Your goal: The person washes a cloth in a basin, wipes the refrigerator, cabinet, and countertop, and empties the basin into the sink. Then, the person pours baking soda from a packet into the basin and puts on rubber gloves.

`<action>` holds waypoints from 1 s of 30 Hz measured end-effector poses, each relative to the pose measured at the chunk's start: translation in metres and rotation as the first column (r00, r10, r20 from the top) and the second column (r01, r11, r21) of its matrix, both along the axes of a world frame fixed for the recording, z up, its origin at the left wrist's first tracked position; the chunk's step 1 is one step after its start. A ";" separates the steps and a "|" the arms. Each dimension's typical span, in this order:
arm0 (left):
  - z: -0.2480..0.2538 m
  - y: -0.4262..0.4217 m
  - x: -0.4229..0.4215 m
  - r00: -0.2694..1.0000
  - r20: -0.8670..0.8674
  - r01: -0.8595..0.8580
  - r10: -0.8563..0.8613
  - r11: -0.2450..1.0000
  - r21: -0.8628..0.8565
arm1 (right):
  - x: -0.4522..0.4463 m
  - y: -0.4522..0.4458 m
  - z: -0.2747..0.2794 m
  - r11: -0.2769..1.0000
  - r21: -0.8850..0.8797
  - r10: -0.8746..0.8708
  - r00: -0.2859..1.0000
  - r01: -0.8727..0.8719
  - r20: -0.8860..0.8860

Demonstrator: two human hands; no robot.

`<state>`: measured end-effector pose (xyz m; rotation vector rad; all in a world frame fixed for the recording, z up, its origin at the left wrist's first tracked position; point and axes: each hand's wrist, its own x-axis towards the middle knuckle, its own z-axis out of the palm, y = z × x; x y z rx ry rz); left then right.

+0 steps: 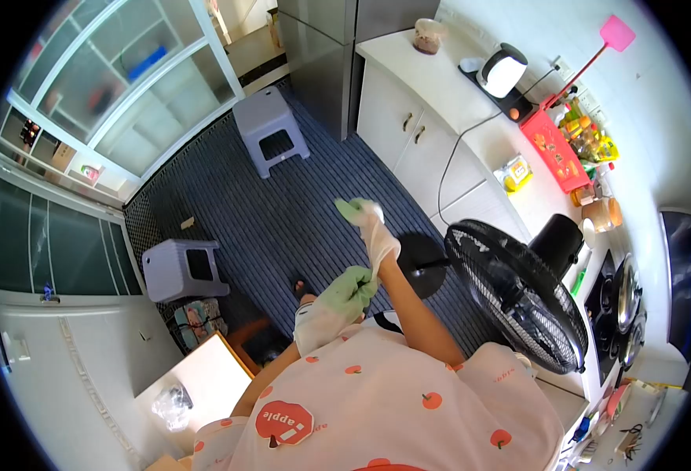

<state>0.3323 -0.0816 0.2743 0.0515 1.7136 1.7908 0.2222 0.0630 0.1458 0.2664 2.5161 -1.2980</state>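
Both my hands wear rubber gloves, green at the fingers and whitish toward the cuff. My left hand (345, 297) is closed, its fingers pinching the cuff of the right glove (382, 250) at my wrist. Farther forward, my right hand (361, 212) is held out with its fingers stretched to the left, and nothing shows in it. Below them spreads a pink apron (393, 392) printed with red apples, covering my front.
A black standing fan (514, 294) stands close on my right, before the white counter (447, 86). Grey stools (271, 125) stand on the dark ribbed floor mat (243, 204). A fridge (318, 67) is ahead. A white-topped table (204, 377) is at left.
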 end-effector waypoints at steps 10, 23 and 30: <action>0.000 -0.056 -0.105 0.887 -0.315 0.299 -0.337 0.940 -0.165 | -0.065 -0.037 -0.017 0.648 0.633 0.695 0.668 -0.424 -0.265; -0.024 -0.099 -0.193 0.870 0.037 0.492 -0.491 0.871 -0.004 | -0.101 -0.096 0.009 0.644 -0.696 -0.350 0.931 0.318 0.101; -0.039 -0.092 -0.180 0.709 0.060 0.703 -0.703 0.711 0.024 | -0.044 -0.092 0.027 0.652 -0.648 -0.504 0.864 0.394 0.018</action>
